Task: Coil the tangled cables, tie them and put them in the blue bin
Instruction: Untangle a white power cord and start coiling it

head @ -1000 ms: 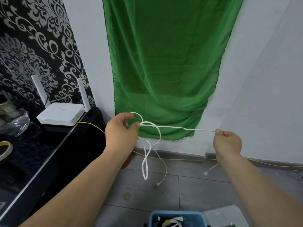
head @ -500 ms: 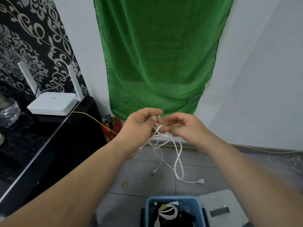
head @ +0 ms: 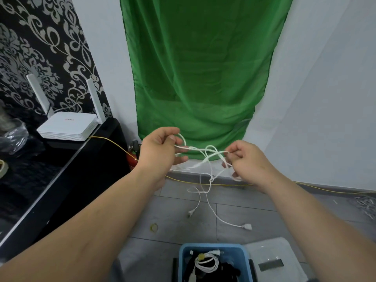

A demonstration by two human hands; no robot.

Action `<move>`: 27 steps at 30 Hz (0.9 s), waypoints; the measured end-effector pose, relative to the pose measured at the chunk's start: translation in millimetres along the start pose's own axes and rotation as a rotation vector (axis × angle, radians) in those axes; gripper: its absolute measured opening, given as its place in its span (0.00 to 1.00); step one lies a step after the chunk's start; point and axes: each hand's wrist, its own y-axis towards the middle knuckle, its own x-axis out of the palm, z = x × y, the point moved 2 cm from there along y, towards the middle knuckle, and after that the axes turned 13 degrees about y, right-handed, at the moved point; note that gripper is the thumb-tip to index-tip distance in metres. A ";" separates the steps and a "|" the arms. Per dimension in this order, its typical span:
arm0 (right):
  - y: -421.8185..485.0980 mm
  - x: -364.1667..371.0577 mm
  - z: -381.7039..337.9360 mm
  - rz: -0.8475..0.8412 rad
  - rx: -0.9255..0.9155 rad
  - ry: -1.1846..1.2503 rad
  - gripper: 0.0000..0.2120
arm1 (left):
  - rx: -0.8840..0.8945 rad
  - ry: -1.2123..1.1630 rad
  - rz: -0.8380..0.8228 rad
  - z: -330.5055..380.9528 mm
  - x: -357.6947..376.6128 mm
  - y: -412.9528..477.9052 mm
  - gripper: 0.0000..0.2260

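Note:
A thin white cable (head: 205, 157) stretches in loose loops between my two hands, in front of the green cloth. My left hand (head: 160, 148) pinches one end of the loops. My right hand (head: 247, 159) grips the other side with curled fingers. Below the hands the cable hangs tangled, and its two plug ends (head: 247, 226) dangle near the floor. The blue bin (head: 244, 259) stands at the bottom edge below my hands. Inside it lies a coiled white cable (head: 206, 263) on dark cables.
A black cabinet (head: 61, 180) stands at the left with a white router (head: 67, 128) on top. A yellow wire (head: 223, 184) runs along the skirting. A red extinguisher (head: 132, 157) stands by the cabinet. A clear lid (head: 274, 259) lies right of the bin. A small ring (head: 154, 227) lies on the tiles.
My hands came together half a second ago and have now drawn a little apart. The cable loops are spread between them, and the plug ends hang lower right.

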 end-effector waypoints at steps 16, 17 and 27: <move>-6.1 -58.7 130.5 0.167 0.584 -0.577 0.13 | 0.056 -0.110 0.325 21.9 -35.8 9.9 0.09; -4.5 -58.4 128.5 0.191 0.578 -0.556 0.11 | 0.031 -0.113 0.280 20.1 -30.5 7.4 0.08; -7.2 18.7 -10.6 -0.174 0.134 0.290 0.17 | -0.103 -0.163 -0.173 10.4 15.5 -11.8 0.14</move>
